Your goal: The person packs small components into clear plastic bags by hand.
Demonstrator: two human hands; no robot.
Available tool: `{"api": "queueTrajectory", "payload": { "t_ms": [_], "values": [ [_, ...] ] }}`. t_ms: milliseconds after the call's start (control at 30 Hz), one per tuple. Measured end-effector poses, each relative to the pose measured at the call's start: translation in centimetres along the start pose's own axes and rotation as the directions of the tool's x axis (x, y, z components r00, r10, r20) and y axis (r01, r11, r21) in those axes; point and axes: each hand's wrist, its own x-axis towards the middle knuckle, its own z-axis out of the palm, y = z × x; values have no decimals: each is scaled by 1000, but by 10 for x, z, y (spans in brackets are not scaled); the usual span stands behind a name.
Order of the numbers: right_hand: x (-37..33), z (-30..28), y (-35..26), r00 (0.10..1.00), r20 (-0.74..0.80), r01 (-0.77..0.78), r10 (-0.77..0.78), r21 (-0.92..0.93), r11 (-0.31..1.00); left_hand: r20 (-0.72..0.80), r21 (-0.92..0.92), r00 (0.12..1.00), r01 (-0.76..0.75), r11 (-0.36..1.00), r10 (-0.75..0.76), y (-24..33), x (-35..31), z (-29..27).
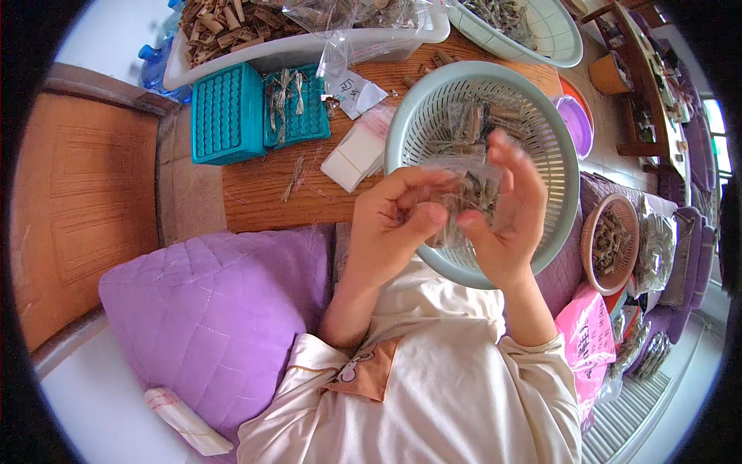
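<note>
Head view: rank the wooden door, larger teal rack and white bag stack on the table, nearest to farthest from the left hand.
From the left hand:
1. White bag stack: on the table, forward-left.
2. Larger teal rack: farther left.
3. Wooden door: far left, beyond the table.

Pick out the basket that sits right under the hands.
The round grey-green slotted basket, with the left hand and right hand over it; the pale green basket at the top and the pinkish-brown basket at the right are farther off.
</note>
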Motion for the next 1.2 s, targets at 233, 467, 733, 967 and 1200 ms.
{"api": "queueTrajectory", "payload": {
  "t_ms": [233, 467, 733, 967, 1200],
  "values": [
    [0, -6, -12, 831, 355, -555, 428, 503, 662, -45, 185, 986, -152, 971, 163, -1, 2, 4],
    [5, -11, -18, 742, 284, -654, 607, 105, 749, 45, 807, 829, -359, 469, 558, 3, 5, 6],
    [9, -5, -31, 940, 284, -143, 191, -181, 973, 315, 891, 747, -445, 88, 585, 15, 3, 15],
    [-1, -7, -24, 930, 345, -20, 128, -301, 953, 235, 879, 864, -384, 282, 445, 12, 8, 6],
    [2, -15, -32, 956, 230, -147, 185, -170, 974, -399, 579, 761, -225, 784, 512, 15, 20, -29]
  ]
}}
